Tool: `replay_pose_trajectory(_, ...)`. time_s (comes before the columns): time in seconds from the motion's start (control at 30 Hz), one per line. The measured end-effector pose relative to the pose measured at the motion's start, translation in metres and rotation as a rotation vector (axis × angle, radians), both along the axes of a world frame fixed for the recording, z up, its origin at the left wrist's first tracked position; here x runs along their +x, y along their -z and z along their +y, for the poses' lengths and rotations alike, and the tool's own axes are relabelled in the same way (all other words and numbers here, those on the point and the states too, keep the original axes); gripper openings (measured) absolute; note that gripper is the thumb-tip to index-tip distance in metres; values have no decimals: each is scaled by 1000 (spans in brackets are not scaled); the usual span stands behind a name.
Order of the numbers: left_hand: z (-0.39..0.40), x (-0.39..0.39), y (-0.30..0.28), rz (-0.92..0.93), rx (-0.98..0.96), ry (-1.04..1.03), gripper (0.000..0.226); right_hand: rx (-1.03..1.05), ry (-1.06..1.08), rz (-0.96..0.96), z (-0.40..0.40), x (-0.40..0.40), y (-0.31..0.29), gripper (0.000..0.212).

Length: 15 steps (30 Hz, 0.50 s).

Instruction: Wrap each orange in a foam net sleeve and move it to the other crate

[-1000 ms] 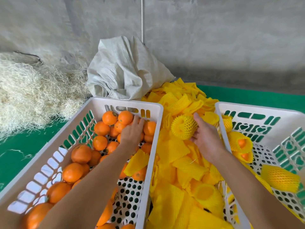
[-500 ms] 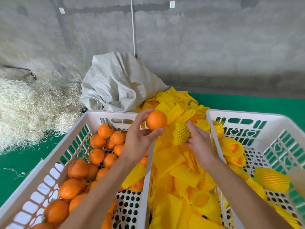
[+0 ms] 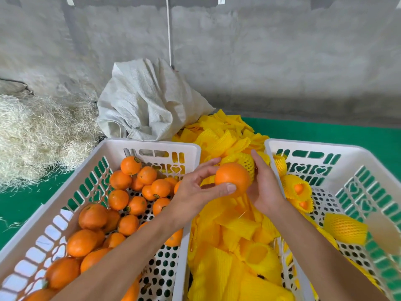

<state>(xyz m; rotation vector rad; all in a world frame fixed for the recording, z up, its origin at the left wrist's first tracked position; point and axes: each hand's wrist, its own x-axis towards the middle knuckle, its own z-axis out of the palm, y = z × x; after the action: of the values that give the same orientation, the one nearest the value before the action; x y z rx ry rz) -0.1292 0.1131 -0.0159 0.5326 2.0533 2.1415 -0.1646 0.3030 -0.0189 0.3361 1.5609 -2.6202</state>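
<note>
One orange (image 3: 232, 177) pinched in my left hand (image 3: 195, 192); right hand (image 3: 265, 187) grips the sleeve (image 3: 246, 162) at 12 o'clock, so next it's push it in.

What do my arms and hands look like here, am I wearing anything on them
Both arms come in bare from the bottom edge: no sleeves show up to the frame edge. The left hand and the right hand wear no gloves. No watch, ring, bracelet or tape shows on either wrist or on the fingers that can be seen. Fingernails are short and unpainted.
</note>
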Motion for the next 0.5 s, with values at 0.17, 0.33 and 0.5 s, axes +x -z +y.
replay_pose_trajectory(0.17,-1,-7,-4,-213,183,148,96,54,-81,-12,-4,5,-3,42)
replay_pose_trajectory(0.33,-3,-8,-6,-209,148,187,81,119,-97,-28,-8,8,-2,41)
replay_pose_trajectory(0.5,-6,-11,-9,-286,208,176,98,62,-175,36,-11,12,-5,52)
